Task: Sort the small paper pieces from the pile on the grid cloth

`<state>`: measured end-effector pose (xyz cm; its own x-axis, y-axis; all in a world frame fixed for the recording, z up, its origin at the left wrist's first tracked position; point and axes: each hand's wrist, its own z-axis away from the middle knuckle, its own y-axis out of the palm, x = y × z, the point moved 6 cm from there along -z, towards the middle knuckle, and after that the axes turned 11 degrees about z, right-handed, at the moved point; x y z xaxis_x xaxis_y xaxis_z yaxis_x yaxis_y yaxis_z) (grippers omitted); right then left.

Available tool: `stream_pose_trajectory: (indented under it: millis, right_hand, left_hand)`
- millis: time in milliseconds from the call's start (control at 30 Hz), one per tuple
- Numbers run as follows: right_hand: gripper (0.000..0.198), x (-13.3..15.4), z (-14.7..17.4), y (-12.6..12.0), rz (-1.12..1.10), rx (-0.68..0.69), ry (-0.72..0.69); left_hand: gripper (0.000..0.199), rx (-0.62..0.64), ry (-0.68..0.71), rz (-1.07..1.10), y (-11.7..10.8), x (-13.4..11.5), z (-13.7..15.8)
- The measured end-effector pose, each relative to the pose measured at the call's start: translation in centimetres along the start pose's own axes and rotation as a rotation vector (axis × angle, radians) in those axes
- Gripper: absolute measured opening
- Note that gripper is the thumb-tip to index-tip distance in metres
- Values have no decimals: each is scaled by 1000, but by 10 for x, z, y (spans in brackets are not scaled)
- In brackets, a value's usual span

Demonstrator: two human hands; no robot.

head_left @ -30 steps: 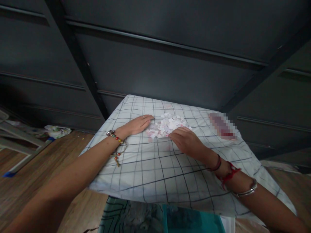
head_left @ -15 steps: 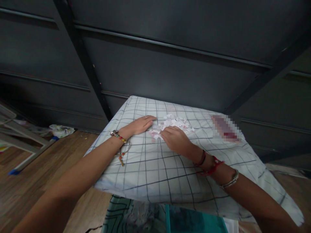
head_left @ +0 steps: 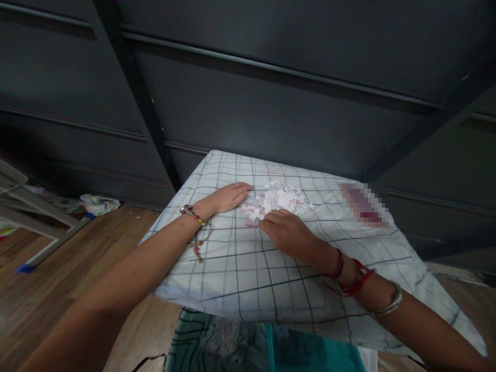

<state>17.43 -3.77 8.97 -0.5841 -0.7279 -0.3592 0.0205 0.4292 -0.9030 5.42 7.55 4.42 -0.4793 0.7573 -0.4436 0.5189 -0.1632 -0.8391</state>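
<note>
A loose pile of small torn paper scraps (head_left: 284,199), mostly white with some pinkish ones, lies on a white cloth with dark grid lines (head_left: 248,274). My left hand (head_left: 232,198) rests flat on the cloth at the pile's left edge, fingers stretched out and holding nothing. At the near edge of the pile, my right hand (head_left: 287,231) has its fingers curled down and pinched. A small pale paper scrap (head_left: 256,221) shows at those fingertips, though the fingers hide most of it.
A dark panelled wall (head_left: 263,103) rises behind the covered surface. On the cloth's right side lies a pixelated dark reddish item (head_left: 363,205). Below the front edge are a teal bin (head_left: 310,349) and a patterned green bag (head_left: 188,336). Metal legs (head_left: 58,243) stand at left.
My right hand has drawn slightly right and toward me, uncovering more of the scraps. My left hand stays flat in its place. The view has shifted a little.
</note>
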Motion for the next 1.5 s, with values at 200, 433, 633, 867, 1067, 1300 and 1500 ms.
stream_pose_trajectory:
  millis: [200, 433, 633, 867, 1067, 1300, 1500]
  right_hand:
    - [21, -13, 5, 1, 1, -27, 87]
    - [21, -13, 16, 3, -41, 28, 56]
    - [22, -21, 15, 4, -87, -14, 146]
    - [23, -30, 29, 14, -215, 29, 14]
    - [21, -34, 26, 13, -278, -62, 26]
    - [23, -44, 39, 20, -339, 24, -42]
    - [21, -58, 55, 8, -364, -50, 37]
  left_hand:
    - [44, 5, -4, -3, 1, 0, -1]
    - [44, 6, -6, -11, 0, -2, -1]
    - [45, 9, 1, -22, 2, 1, -3]
    - [46, 21, -9, -27, 3, 1, -2]
    - [47, 38, -20, -34, 1, -1, -2]
    - [47, 30, -25, -7, 3, 4, -3]
    - [48, 44, -50, -9, 3, 3, -3]
